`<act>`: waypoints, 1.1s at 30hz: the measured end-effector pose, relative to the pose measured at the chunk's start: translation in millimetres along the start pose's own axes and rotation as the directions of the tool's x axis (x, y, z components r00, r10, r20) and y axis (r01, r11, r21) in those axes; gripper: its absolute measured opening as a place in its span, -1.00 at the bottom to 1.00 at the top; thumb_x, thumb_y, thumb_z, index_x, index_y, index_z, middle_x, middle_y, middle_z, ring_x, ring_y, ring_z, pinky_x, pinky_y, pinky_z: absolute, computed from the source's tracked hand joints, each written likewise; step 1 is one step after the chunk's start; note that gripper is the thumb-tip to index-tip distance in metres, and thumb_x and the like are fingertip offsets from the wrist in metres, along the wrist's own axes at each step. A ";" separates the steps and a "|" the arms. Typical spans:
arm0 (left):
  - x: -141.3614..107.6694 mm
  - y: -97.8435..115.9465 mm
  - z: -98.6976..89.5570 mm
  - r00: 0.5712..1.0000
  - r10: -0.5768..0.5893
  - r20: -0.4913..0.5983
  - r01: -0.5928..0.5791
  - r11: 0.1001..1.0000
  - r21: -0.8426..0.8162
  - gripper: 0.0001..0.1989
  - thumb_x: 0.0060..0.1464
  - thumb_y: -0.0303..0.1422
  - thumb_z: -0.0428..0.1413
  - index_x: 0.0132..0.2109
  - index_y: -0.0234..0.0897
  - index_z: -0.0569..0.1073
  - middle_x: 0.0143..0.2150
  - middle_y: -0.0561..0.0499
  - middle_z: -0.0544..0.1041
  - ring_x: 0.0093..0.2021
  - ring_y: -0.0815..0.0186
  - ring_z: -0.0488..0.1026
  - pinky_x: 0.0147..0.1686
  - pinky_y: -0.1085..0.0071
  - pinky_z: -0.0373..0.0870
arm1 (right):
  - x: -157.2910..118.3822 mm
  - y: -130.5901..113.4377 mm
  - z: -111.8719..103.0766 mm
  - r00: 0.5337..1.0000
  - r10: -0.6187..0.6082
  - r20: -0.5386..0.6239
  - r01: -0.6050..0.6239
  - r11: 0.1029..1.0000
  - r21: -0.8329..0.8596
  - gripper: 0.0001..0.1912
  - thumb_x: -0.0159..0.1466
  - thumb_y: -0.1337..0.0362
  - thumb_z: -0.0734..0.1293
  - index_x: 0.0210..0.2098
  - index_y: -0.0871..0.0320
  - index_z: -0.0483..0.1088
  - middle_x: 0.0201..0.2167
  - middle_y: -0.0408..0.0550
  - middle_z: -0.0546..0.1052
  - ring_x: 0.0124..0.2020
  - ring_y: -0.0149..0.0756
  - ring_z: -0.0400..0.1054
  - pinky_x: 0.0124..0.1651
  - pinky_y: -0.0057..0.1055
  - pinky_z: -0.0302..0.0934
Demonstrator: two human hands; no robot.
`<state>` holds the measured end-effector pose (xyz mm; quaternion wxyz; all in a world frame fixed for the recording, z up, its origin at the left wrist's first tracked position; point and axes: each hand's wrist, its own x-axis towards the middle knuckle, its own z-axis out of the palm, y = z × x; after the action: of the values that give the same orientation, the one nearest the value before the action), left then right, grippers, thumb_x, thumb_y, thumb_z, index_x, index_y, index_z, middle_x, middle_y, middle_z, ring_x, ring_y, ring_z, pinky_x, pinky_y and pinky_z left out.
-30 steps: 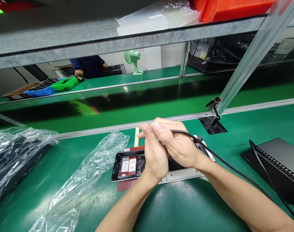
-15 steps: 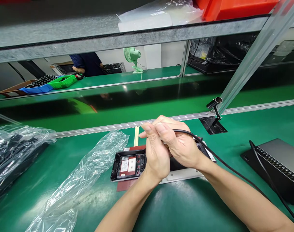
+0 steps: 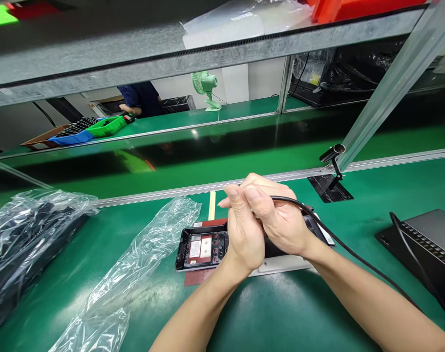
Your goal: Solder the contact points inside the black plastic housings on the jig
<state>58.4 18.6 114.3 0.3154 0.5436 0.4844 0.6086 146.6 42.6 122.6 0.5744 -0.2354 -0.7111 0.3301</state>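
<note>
My right hand [image 3: 283, 217] is closed around a black cable [image 3: 328, 232], which runs from it down to the lower right. Pressed against it is my left hand [image 3: 244, 232], also closed, with the thumb raised; what its fingers hold is hidden. Both hands hover over a black plastic housing [image 3: 181, 249] with a row of round holes and a white label inside. Beneath the housing lies a reddish-brown sheet [image 3: 196, 278]. A pale panel with screws [image 3: 281, 265] shows below the hands, its middle covered by them.
Clear plastic film [image 3: 145, 244] and a wrapped dark stack [image 3: 35, 239] lie left. A black tubular holder [image 3: 332, 161] stands behind, right. A dark slotted metal box [image 3: 423, 244] sits at the right. A shelf edge [image 3: 225, 58] crosses above; a person [image 3: 143, 100] is beyond.
The view has shifted slightly, so most things appear further right. The hands keep the same closed pose around the cable, over the housing.
</note>
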 end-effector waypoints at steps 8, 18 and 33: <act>2.1 -1.2 1.8 0.998 0.049 0.043 -0.049 0.999 -0.012 -0.37 0.38 0.13 -0.27 -0.32 -0.21 0.43 -0.39 0.02 0.51 -0.30 0.34 0.56 -0.23 0.48 0.54 | 0.3 -0.2 -3.9 1.000 -0.005 0.011 0.004 0.998 0.067 -0.60 0.51 0.13 0.22 -0.22 0.13 0.67 -0.31 -0.04 0.65 -0.24 -0.27 0.46 -0.15 -0.29 0.35; 4.3 0.2 1.6 0.995 0.082 0.061 -0.083 0.996 0.014 -0.37 0.43 0.06 -0.28 -0.35 -0.20 0.46 -0.41 0.04 0.51 -0.35 0.35 0.53 -0.30 0.46 0.53 | 0.6 -0.4 -3.9 1.000 -0.020 0.016 0.020 1.000 0.024 -0.60 0.50 0.09 0.23 -0.22 0.07 0.67 -0.29 -0.06 0.67 -0.23 -0.22 0.48 -0.10 -0.24 0.36; 3.1 -3.6 1.1 0.993 0.106 0.053 -0.105 0.994 -0.021 -0.43 0.44 0.02 -0.22 -0.31 -0.21 0.45 -0.39 0.07 0.49 -0.35 0.39 0.52 -0.27 0.48 0.52 | 1.2 0.1 -4.3 0.999 -0.029 0.028 0.028 0.999 0.038 -0.62 0.51 0.13 0.24 -0.20 0.10 0.68 -0.29 -0.07 0.67 -0.24 -0.27 0.46 -0.09 -0.28 0.33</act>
<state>58.3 22.9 111.9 0.3008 0.5818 0.4409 0.6137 150.5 44.3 123.9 0.5732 -0.2095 -0.7162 0.3385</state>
